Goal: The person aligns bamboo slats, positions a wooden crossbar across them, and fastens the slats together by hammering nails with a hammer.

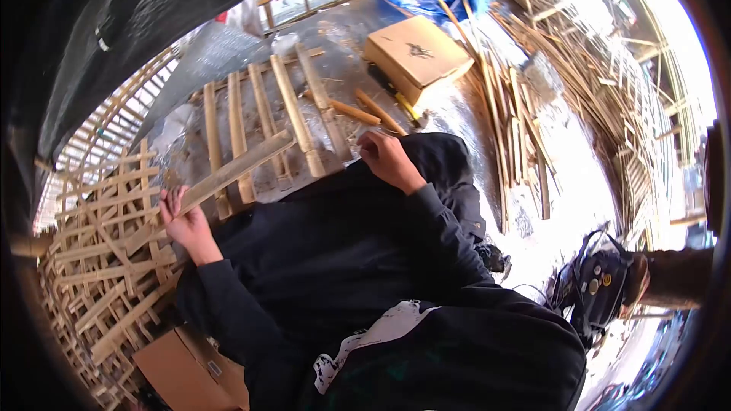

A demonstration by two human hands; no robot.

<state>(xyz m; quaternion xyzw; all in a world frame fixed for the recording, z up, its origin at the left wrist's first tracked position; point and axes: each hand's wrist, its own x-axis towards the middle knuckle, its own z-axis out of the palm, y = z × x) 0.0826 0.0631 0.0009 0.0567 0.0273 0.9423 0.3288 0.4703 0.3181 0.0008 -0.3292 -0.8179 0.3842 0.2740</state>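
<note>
My left hand (185, 224) grips a flat bamboo strip (236, 169) near its lower end. The strip slants up to the right, across the near part of several bamboo slats (289, 103) laid side by side. At their far ends these slats meet a thin crosspiece (263, 67). Close to the near right end of the slats is my right hand (390, 161), its fingers curled together; whatever they hold, if anything, is too small to make out. Two short bamboo pieces (355, 113) lie just beyond it.
A cardboard box (419, 53) with a small dark heap on its lid stands ahead, a yellow-and-black tool (403, 103) beside it. Long bamboo strips (499, 114) lie at the right. Bamboo lattice (114, 259) fills the left, above another cardboard box (190, 373). A black bag (601, 281) sits at right.
</note>
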